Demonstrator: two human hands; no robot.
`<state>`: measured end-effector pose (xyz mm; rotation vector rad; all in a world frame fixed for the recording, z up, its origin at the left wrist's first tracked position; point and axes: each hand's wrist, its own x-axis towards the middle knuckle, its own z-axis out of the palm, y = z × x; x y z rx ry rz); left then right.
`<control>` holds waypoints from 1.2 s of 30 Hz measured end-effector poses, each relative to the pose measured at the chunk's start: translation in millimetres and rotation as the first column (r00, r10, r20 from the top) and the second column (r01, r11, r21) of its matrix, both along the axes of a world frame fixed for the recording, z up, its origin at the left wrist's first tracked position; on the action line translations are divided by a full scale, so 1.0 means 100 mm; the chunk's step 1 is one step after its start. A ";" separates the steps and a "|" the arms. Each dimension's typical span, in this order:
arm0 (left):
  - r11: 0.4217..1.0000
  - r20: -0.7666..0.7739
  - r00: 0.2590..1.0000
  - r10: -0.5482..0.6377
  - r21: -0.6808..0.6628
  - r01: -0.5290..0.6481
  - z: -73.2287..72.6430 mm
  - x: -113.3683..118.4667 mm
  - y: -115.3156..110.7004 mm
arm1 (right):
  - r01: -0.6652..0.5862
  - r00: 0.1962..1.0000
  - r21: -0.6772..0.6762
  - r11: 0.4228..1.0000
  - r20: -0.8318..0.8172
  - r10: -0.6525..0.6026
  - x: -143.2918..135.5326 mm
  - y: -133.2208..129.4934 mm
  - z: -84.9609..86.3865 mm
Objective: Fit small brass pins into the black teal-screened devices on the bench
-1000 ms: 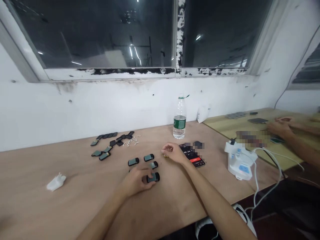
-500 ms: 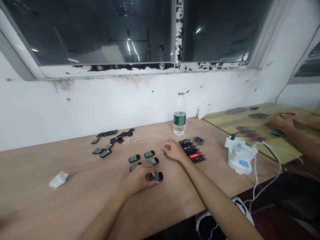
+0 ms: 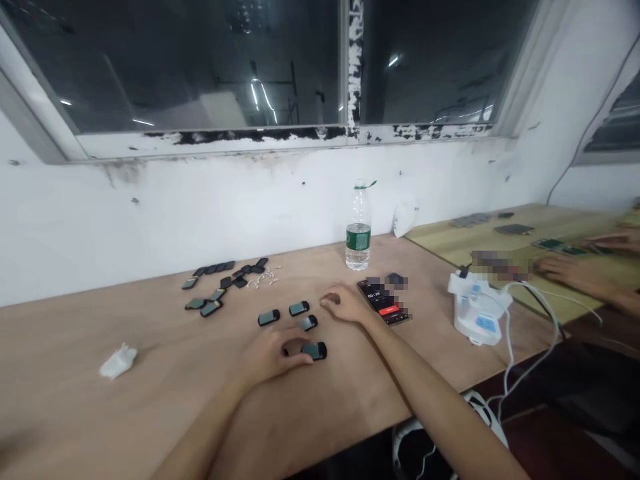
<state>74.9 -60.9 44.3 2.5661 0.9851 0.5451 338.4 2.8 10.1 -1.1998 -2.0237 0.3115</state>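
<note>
- clear plastic water bottle with a green label (image 3: 359,232), standing upright near the wall
- black phone with a timer on screen (image 3: 383,302), lying flat
- crumpled white tissue (image 3: 118,361), off by itself on the left
- white charger block (image 3: 479,309) with white cables trailing off the wooden table (image 3: 150,400)

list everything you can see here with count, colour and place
small modules near the hands: four, dark with grey faces, table centre
module pile: many, dark, farther left
tissue wad: one, white, table left
water bottle: one, clear with green label, by wall
phone: one, black, right of hands
charger box: one, white, cabled, table right
co-worker's hands: far right bench
left hand: touching nearest module
right hand: loosely curled beside phone
</note>
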 end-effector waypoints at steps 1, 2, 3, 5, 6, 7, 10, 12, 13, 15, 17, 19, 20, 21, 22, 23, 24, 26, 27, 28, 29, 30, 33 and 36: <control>1.000 -0.007 1.000 0.001 -0.005 -0.001 0.02 -0.04 0.02 | -0.020 1.000 0.005 1.000 0.010 0.020 -0.01 -0.01 0.00; 1.000 -0.013 1.000 0.001 -0.008 -0.001 0.03 -0.08 0.05 | -0.038 0.999 0.005 0.999 0.024 0.038 -0.01 -0.02 0.01; 1.000 -0.020 1.000 0.001 -0.009 -0.001 0.05 -0.12 0.07 | -0.051 0.998 0.001 0.999 0.036 0.050 -0.02 -0.02 0.01; 1.000 -0.022 1.000 0.002 -0.006 -0.002 0.08 -0.17 0.09 | -0.064 0.997 -0.017 0.998 0.042 0.064 -0.02 -0.03 0.01; 1.000 -0.017 1.000 0.001 -0.006 -0.001 0.10 -0.19 0.10 | -0.069 0.997 -0.026 0.997 0.036 0.070 -0.03 -0.03 0.01; 1.000 -0.009 1.000 0.003 -0.005 -0.003 0.12 -0.21 0.10 | -0.076 0.997 -0.034 0.997 0.026 0.077 -0.03 -0.03 0.01; 1.000 0.002 1.000 0.017 -0.001 -0.017 0.20 -0.24 0.10 | -0.096 0.995 -0.047 0.994 -0.001 0.096 -0.03 -0.03 0.00; 0.999 0.007 0.999 0.034 0.009 -0.034 0.23 -0.26 0.11 | -0.096 0.995 -0.050 0.994 -0.009 0.096 -0.03 -0.03 0.00; 0.999 0.007 0.999 0.046 0.012 -0.046 0.24 -0.27 0.11 | -0.095 0.995 -0.054 0.994 -0.012 0.095 -0.03 -0.03 0.01; 0.998 0.005 0.998 0.068 0.015 -0.068 0.25 -0.29 0.11 | -0.088 0.996 -0.062 0.994 -0.015 0.087 -0.03 -0.03 0.02; 0.996 -0.004 0.996 0.085 0.012 -0.085 0.26 -0.31 0.11 | -0.078 0.997 -0.063 0.995 -0.014 0.077 -0.01 -0.04 0.04; 0.996 -0.008 0.996 0.094 0.013 -0.094 0.28 -0.31 0.11 | -0.064 0.998 -0.057 0.996 -0.016 0.063 0.01 -0.04 0.07; 0.995 -0.012 0.995 0.097 0.013 -0.096 0.29 -0.31 0.11 | -0.056 0.998 -0.054 0.997 -0.020 0.055 0.03 -0.04 0.08; 0.995 -0.017 0.995 0.101 0.012 -0.101 0.30 -0.32 0.11 | -0.046 0.999 -0.052 0.998 -0.026 0.045 0.04 -0.04 0.08; 0.995 -0.021 0.994 0.104 0.010 -0.104 0.31 -0.32 0.12 | -0.036 0.999 -0.053 0.998 -0.033 0.034 0.06 -0.04 0.09; 0.994 -0.021 0.994 0.106 0.008 -0.106 0.32 -0.33 0.12 | -0.030 0.999 -0.056 0.998 -0.040 0.028 0.08 -0.03 0.09; 0.994 -0.018 0.994 0.109 0.007 -0.109 0.32 -0.34 0.12 | -0.033 0.999 -0.060 0.998 -0.042 0.031 0.10 -0.03 0.09; 0.993 -0.005 0.993 0.122 0.004 -0.122 0.32 -0.36 0.10 | -0.055 0.998 -0.066 0.996 -0.040 0.053 0.15 -0.01 0.08; 0.993 -0.003 0.993 0.121 -0.001 -0.121 0.32 -0.38 0.08 | -0.067 0.997 -0.063 0.996 -0.045 0.064 0.17 0.00 0.07; 0.994 -0.007 0.994 0.113 -0.009 -0.113 0.31 -0.41 0.05 | -0.068 0.996 -0.050 0.996 -0.062 0.065 0.20 0.02 0.07; 0.995 -0.014 0.995 0.101 -0.016 -0.102 0.30 -0.43 0.02 | -0.055 0.994 -0.029 0.998 -0.092 0.052 0.22 0.03 0.08; 0.996 -0.027 0.996 0.084 -0.021 -0.085 0.29 -0.46 -0.02 | -0.028 0.991 -0.003 1.000 -0.133 0.028 0.24 0.04 0.08; 0.999 -0.049 0.998 0.042 -0.004 -0.043 0.25 -0.55 -0.15 | 0.054 0.969 0.055 0.997 -0.243 -0.039 0.27 0.06 0.11; 0.999 -0.085 0.996 0.036 0.041 -0.032 0.23 -0.60 -0.25 | 0.058 0.969 0.053 0.997 -0.242 -0.043 0.27 0.06 0.12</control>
